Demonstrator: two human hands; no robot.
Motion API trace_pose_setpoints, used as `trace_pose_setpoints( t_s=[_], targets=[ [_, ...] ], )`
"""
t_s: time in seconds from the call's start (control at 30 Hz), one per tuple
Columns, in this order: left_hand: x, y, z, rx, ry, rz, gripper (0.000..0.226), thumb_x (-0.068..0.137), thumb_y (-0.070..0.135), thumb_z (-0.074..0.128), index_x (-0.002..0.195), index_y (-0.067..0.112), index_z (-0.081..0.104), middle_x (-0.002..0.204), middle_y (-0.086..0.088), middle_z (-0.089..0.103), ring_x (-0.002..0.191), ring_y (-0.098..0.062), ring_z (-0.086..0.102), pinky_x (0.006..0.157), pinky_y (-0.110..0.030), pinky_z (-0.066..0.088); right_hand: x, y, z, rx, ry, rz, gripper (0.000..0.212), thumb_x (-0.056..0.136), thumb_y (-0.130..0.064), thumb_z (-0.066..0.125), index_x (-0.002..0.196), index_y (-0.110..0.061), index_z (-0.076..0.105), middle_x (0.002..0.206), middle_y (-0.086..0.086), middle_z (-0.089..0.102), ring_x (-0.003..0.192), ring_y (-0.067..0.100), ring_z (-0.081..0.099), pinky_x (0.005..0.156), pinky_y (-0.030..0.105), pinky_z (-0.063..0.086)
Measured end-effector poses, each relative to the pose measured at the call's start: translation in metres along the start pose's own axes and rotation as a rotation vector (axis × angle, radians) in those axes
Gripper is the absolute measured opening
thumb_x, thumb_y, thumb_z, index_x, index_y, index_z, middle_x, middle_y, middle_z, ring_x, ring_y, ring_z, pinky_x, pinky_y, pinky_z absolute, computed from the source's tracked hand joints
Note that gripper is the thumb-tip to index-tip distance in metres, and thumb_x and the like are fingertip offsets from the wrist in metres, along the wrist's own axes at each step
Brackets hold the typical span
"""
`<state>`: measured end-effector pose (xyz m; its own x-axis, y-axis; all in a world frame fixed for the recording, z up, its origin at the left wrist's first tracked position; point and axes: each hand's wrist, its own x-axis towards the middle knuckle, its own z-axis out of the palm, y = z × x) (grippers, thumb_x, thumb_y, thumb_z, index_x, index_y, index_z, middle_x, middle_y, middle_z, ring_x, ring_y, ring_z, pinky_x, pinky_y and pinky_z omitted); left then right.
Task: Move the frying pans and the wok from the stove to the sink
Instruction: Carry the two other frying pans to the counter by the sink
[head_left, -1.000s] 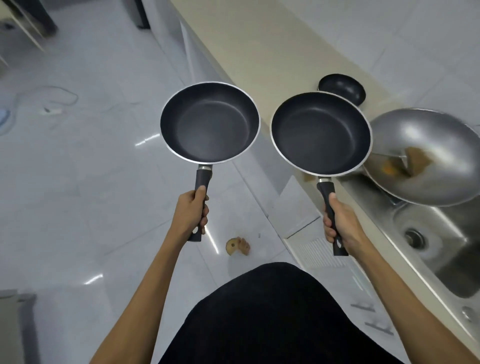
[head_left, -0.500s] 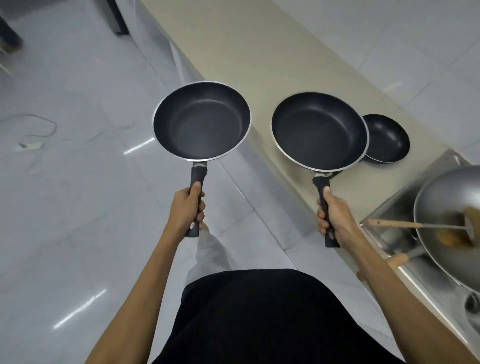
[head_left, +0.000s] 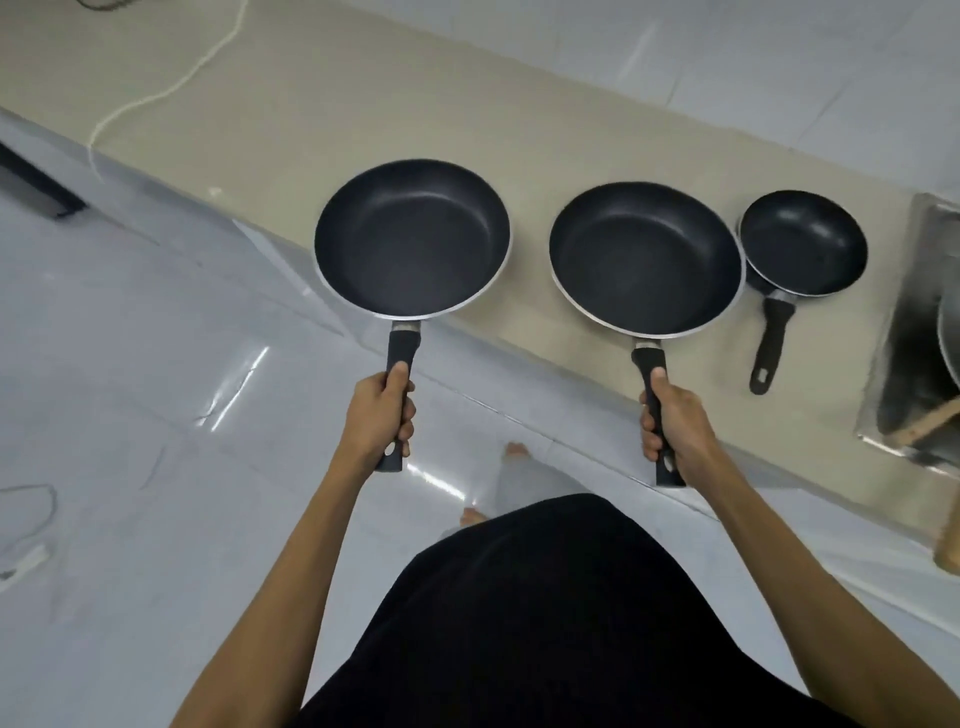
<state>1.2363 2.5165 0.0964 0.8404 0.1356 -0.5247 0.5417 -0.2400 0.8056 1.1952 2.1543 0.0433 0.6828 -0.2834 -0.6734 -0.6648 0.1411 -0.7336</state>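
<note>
Head view: we are clenching our left hand (head_left: 382, 415) around the handle of one frying pan (head_left: 413, 238) at the frame's centre, its handle running straight back toward us. Right of it, our right hand (head_left: 675, 428) is gripping a second pan (head_left: 644, 260) the same way. A small pan (head_left: 802, 244) is resting on the counter (head_left: 363, 104) further right. The sink (head_left: 909, 332) is lying at the far right edge, nearer our right hand, so that pan probably goes in first.
</note>
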Motion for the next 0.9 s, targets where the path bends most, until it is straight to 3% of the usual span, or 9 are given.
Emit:
trace_pose_setpoints(
  t_s=[0.4, 0.9],
  targets=[
    [0.161, 0.070, -0.005, 0.056, -0.254, 0.031, 0.039, 0.105, 0.040, 0.044, 0.087, 0.008, 0.057, 0.049, 0.003, 0.047, 0.035, -0.014, 0.038, 0.034, -0.027, 0.042, 0.077, -0.048, 0.056, 0.065, 0.180, 0.007, 0.050, 0.103, -0.056, 0.048, 0.090, -0.008, 0.055, 0.049, -0.002, 0.050, 0.034, 0.015, 0.039, 0.035, 0.027, 0.038],
    [0.245, 0.118, 0.000, 0.119, -0.331, -0.002, 0.039, 0.105, 0.040, 0.045, 0.085, 0.008, 0.057, 0.048, 0.002, 0.048, 0.034, -0.013, 0.039, 0.033, -0.026, 0.042, 0.140, -0.097, 0.095, 0.148, 0.264, 0.049, 0.042, 0.102, -0.051, 0.054, 0.086, -0.013, 0.051, 0.049, -0.003, 0.046, 0.035, 0.014, 0.038, 0.037, 0.026, 0.037]
  ],
)
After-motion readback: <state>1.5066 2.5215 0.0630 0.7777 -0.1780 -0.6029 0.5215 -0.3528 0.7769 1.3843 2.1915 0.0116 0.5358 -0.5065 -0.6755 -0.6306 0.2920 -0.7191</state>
